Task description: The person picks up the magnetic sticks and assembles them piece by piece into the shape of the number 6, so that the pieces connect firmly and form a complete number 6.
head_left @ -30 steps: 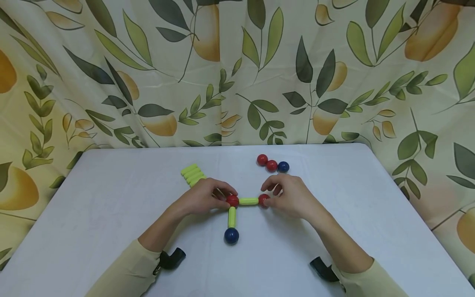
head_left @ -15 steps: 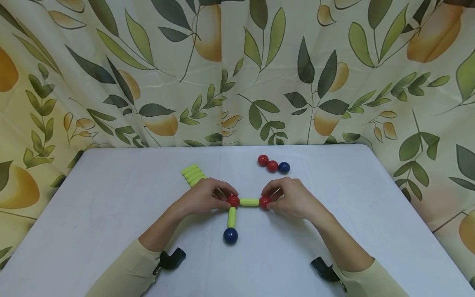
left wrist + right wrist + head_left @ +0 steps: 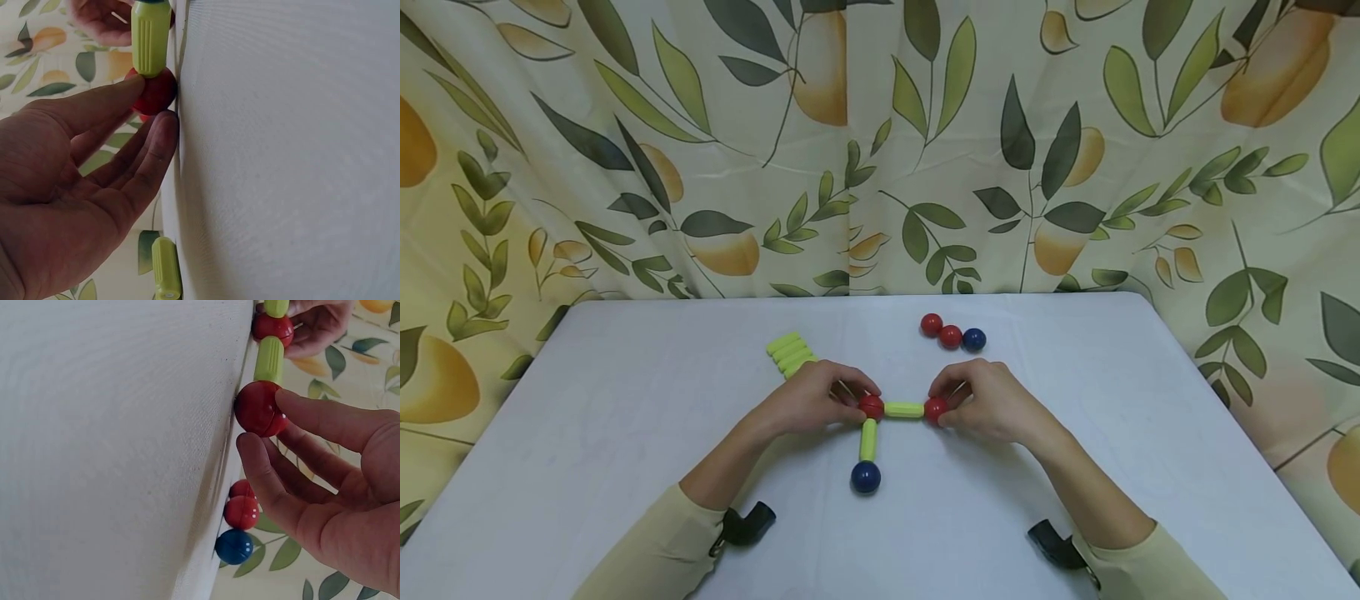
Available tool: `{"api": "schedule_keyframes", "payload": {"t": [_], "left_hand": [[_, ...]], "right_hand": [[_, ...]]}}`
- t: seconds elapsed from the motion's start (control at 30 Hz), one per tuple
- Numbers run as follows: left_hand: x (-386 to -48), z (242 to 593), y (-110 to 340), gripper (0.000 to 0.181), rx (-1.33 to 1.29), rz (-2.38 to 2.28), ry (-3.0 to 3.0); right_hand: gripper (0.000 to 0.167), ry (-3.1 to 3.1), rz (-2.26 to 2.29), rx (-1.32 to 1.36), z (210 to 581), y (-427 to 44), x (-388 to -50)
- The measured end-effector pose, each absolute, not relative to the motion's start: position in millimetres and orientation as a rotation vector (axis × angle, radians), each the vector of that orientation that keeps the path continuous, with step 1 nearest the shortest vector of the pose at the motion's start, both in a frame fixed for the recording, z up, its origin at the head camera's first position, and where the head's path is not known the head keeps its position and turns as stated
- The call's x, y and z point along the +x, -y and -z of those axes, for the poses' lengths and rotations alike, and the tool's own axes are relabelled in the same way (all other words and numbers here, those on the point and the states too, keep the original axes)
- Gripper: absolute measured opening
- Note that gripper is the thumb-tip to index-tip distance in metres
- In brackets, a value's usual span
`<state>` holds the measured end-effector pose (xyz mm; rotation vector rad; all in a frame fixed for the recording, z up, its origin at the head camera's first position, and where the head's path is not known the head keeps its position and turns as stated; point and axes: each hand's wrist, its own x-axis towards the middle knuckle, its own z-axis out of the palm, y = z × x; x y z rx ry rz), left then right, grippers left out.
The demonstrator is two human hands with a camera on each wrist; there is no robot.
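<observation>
Near the table's middle, an L of two green sticks and three balls lies flat. At its corner is a red ball (image 3: 871, 407), pinched between thumb and fingers of my left hand (image 3: 820, 398). One green stick (image 3: 904, 410) runs right to another red ball (image 3: 259, 407), which my right hand (image 3: 988, 400) holds by thumb and fingertips. The other green stick (image 3: 868, 440) points toward me and ends in a blue ball (image 3: 866, 477). In the right wrist view, stick and right-hand ball touch.
Several loose green sticks (image 3: 790, 352) lie side by side behind my left hand, partly hidden by it. Two red balls (image 3: 951, 337) and a blue ball (image 3: 974, 339) sit in a row toward the back of the white table (image 3: 625, 433). A patterned curtain (image 3: 925, 150) hangs behind.
My right fingers, earlier lifted off the far side of the right-hand red ball, have closed down around it. The blue end ball has shifted very slightly left. My left hand has stayed put.
</observation>
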<state>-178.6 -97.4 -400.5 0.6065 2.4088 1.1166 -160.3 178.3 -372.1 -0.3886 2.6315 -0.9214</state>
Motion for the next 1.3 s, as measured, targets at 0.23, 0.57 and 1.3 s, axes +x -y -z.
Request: {"api": "schedule_keyframes", "payload": {"t": [0.23,0.57,1.3], "left_hand": [[-177,399,96,0.030,0.598,-1.112,-2.420],[-174,398,95,0.029,0.578,-1.112,-2.437],[-186,382,127,0.032,0.476,-1.050,-2.653]], "right_hand": [[0.026,-2.641,0.920,-0.388,373,-178,-161],[0.026,-2.639,0.920,-0.374,373,-179,-162],[0.025,-2.674,0.919,-0.380,374,-176,-171]]}}
